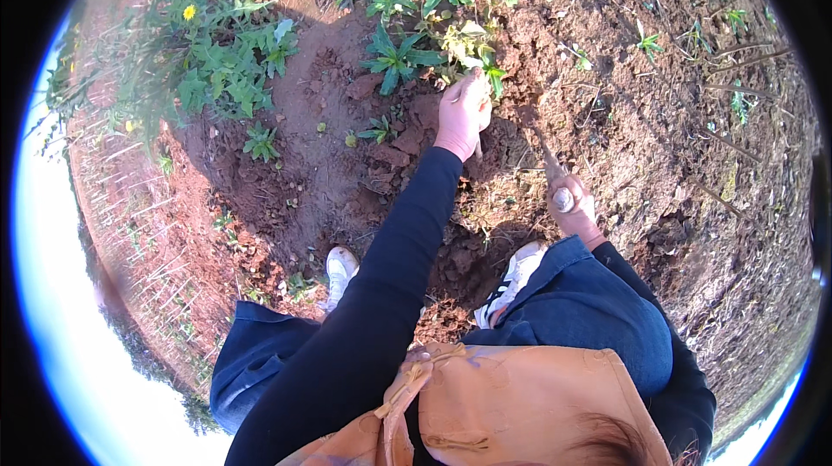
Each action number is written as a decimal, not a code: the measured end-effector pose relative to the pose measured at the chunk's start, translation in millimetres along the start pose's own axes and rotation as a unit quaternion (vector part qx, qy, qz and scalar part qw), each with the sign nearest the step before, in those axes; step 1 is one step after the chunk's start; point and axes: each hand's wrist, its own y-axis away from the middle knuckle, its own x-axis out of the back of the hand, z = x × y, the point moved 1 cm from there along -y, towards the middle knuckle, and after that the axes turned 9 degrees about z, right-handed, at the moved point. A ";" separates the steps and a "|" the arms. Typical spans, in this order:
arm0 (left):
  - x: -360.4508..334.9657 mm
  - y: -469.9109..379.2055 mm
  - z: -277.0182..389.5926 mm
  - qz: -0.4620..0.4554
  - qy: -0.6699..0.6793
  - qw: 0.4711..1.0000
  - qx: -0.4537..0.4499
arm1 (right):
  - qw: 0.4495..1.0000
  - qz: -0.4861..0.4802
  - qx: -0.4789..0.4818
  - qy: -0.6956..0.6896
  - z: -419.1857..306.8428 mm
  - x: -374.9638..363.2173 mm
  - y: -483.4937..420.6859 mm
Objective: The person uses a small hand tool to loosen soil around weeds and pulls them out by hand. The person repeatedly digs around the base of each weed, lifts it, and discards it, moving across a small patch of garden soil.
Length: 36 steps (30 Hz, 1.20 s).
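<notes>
My left hand [460,114] reaches forward, its fingers closed around a small leafy weed [495,79]. A thin pale stem or root [479,149] pokes out below the palm. Yellowing leaves [469,40] lie just beyond the fingertips. To the right, my right hand [574,207] grips the rounded wooden handle [563,199] of a hand digging tool. Its narrow, soil-coated metal shank [549,157] points forward and slightly left, towards the loose earth beside my left hand. The tip blends into the brown soil, so I cannot tell its shape.
Rosettes of green weeds [393,60] grow just ahead. A larger leafy clump [221,70] with a yellow flower stands at the left. Broken clods [409,141] lie under my left wrist. My white shoes [340,271] are planted apart. Dry stalks [734,144] stick up at the right.
</notes>
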 end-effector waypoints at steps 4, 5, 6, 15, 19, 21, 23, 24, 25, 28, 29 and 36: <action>43.1 37.8 44.5 -0.058 0.042 0.997 0.012 | 0.996 -0.006 -0.085 -0.036 -6.1 4.8 30.7; 56.1 55.8 64.5 -0.055 0.020 0.998 0.025 | 0.992 -0.024 -0.104 -0.063 -8.7 6.3 36.4; 62.9 76.5 81.3 -0.054 0.021 0.998 0.022 | 0.986 -0.030 -0.126 -0.104 -11.9 7.8 41.0; 190.9 158.5 190.4 0.017 -0.192 0.980 -0.052 | 0.986 -0.070 -0.139 -0.064 -43.3 9.1 58.6; 235.0 144.2 168.1 0.090 -0.457 0.850 -0.248 | 0.982 -0.069 -0.140 -0.103 -34.4 18.6 57.6; 271.1 133.8 185.1 0.034 -0.398 0.880 -0.255 | 0.969 -0.043 -0.184 -0.158 -27.3 23.3 49.3; 347.4 161.2 222.8 0.165 -0.492 0.845 -0.133 | 0.971 -0.074 -0.167 -0.153 -25.3 27.6 37.5; 377.8 154.4 236.6 0.148 -0.537 0.822 -0.115 | 0.990 -0.029 -0.127 -0.062 -25.4 27.5 28.0; 413.5 151.2 250.3 0.129 -0.525 0.831 -0.130 | 0.979 -0.005 -0.199 -0.040 -26.5 25.0 16.4; 519.0 227.5 296.7 0.291 -0.684 0.657 -0.123 | 0.985 0.004 -0.174 -0.018 -40.1 24.0 -9.9; 539.3 254.2 307.2 0.327 -0.753 0.567 -0.060 | 0.989 -0.031 -0.138 -0.039 -46.6 23.3 -16.7; 397.3 263.9 325.5 0.209 -0.707 0.676 -0.022 | 0.989 0.022 -0.080 -0.120 -54.0 52.4 -40.4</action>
